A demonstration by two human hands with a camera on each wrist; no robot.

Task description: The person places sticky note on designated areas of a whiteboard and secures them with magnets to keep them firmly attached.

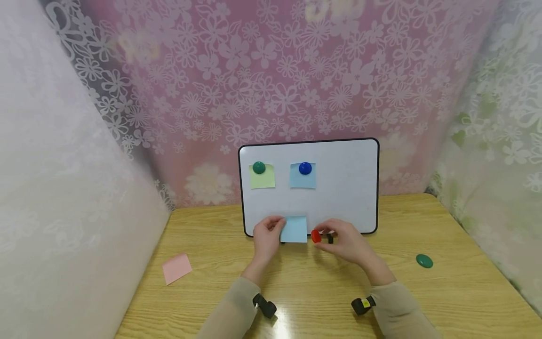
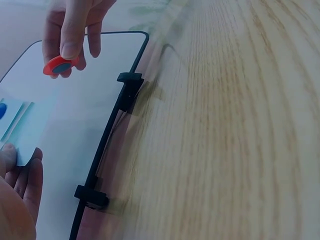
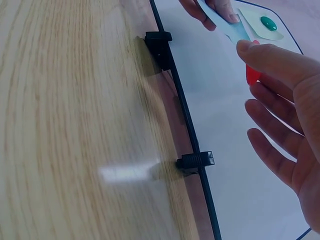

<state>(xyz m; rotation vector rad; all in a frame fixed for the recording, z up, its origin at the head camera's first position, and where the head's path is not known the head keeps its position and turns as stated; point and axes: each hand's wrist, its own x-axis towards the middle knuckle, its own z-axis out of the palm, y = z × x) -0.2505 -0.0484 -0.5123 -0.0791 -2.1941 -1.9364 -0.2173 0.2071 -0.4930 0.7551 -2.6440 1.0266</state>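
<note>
While the left hand (image 1: 267, 235) pinches a blue note (image 1: 294, 229) by the near edge of the whiteboard (image 1: 347, 188), I see the right hand (image 1: 345, 241) pinching a red magnet (image 1: 315, 236) to its right; the yellow wrist label (image 1: 366, 303) is unreadable.

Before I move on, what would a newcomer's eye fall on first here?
Probably the red magnet, held by the right hand low in front of the whiteboard. Left of it, the left hand holds a blue note. Higher up, a green magnet and a blue magnet pin two more notes.
</note>
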